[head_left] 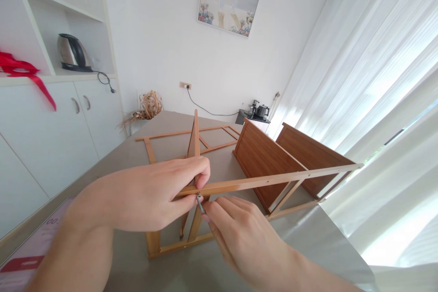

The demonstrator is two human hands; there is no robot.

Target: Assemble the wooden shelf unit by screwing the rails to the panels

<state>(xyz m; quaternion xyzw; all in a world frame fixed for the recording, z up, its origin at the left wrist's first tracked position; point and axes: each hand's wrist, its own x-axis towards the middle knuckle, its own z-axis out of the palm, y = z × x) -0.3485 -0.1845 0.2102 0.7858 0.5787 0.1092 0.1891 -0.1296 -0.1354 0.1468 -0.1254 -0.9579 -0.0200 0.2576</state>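
Observation:
My left hand [147, 191] is closed around the near end of a light wooden rail [253, 184], its curled fingers over the top and thumb below. In the fingers of my right hand [242, 228] is a small silver hex key [200, 204], its tip at the underside of the rail close to my left thumb. The rail belongs to a wooden shelf frame lying on its side. A brown shelf board [193, 139] stands upright just beyond my left hand. Two more brown boards, a nearer one [268, 159] and a farther one [313, 157], join the frame at right.
Under the frame is a grey table [143, 273]. A separate ladder-like wooden frame [171, 135] lies flat at the back. At lower left is a printed sheet [25, 255]. White cabinets [48, 118] hold a kettle [72, 52]; curtains [386, 77] hang at right.

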